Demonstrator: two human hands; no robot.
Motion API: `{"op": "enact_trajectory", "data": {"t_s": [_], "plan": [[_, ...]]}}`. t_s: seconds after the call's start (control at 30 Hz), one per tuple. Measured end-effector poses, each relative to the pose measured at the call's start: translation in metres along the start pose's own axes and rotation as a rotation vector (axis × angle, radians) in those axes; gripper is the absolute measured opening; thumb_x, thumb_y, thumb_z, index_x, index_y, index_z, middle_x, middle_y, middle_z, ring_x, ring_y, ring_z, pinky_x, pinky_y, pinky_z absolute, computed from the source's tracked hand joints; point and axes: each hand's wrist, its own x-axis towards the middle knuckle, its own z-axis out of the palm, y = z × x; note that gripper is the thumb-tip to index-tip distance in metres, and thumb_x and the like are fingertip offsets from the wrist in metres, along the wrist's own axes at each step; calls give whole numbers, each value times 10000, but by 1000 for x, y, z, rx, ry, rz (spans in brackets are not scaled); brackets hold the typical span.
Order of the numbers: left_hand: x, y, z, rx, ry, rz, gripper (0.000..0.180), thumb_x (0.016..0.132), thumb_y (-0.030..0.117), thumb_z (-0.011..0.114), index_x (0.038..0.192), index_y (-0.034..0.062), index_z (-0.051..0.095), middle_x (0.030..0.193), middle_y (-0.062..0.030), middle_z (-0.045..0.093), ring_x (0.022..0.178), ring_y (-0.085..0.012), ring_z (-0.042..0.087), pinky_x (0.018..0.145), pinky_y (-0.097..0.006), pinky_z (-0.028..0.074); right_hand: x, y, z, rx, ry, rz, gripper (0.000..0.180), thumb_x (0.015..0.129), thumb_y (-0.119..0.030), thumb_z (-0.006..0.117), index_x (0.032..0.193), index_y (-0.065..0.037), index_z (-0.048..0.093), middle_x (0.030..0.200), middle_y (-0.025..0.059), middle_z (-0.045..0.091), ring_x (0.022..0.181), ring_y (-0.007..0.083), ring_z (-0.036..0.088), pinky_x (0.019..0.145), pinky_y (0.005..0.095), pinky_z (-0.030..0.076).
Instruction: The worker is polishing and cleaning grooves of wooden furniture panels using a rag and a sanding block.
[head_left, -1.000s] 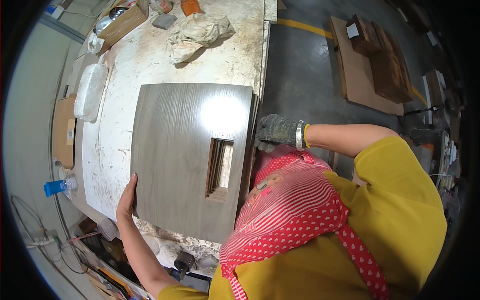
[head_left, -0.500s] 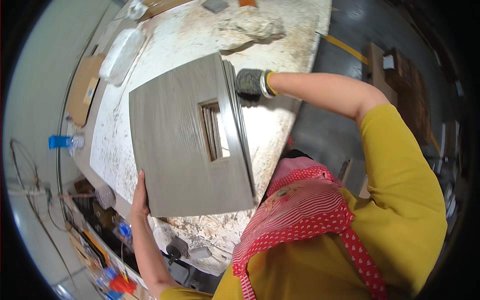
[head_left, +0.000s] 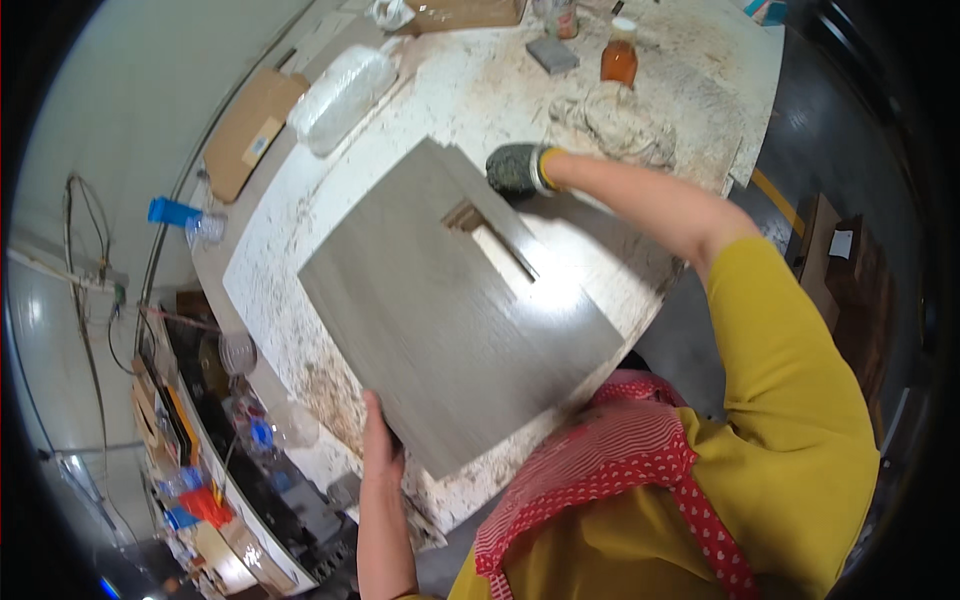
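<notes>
A stack of grey wood-grain panels (head_left: 400, 300) with a rectangular cut-out lies tilted over the white table, its layers slightly fanned along the right side. Through the cut-out, more panel edges and the bright tabletop show. My bare left hand (head_left: 380, 438) grips the near left edge, thumb on the outside and the other fingers mostly hidden beneath. At the far right edge, my right hand (head_left: 514, 171), in a dark coated glove with a yellow cuff, is closed against the stack. Its fingertips are largely hidden by the panels.
Beyond the stack lie a crumpled rag (head_left: 615, 120), a bottle of amber liquid (head_left: 620, 60) and a grey block (head_left: 552, 55). A plastic-wrapped bundle (head_left: 342, 98) and cardboard (head_left: 255, 135) line the left. Plastic bottles (head_left: 205, 228) stand by the wall side. The white table (head_left: 290, 250) is stained.
The stack has turned in my hands and tipped flatter, its top face now facing up more. Both hands have stayed at its edges. The view has shifted, showing more of the table's far end.
</notes>
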Motion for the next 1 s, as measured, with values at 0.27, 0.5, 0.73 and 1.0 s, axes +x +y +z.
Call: {"op": "enact_trajectory", "data": {"t_s": [0.27,0.5,0.73,1.0], "plan": [[123,56,-29,-385,-97,-8,814,895,668,360,1390,22,369,1412,-134,415,1274,-275,415,1058,-391,339,-26,-92,-32,1967,436,927,627,856,-590,543,1193,-61,567,1166,106,578,1057,201,540,899,325,435],[120,78,32,-91,-10,172,808,883,677,385,1421,75,343,1459,-99,358,1301,-276,371,1068,-394,313,-17,-71,21,1915,444,680,835,863,-644,466,1434,-53,318,1437,113,388,1269,201,422,1055,300,320],[102,44,-6,-173,47,69,860,876,705,341,1412,34,336,1439,-112,381,1284,-279,393,1063,-400,323,-49,-102,-61,1832,308,859,793,838,-675,470,1321,-47,481,1301,132,528,1130,206,550,958,328,421],[-10,-47,12,-307,45,96,822,914,668,283,1419,21,316,1410,-128,404,1270,-257,408,1059,-363,320,-145,-188,0,1816,574,739,590,955,-391,500,1413,-57,338,1372,71,448,1186,128,477,1004,264,392]]}}
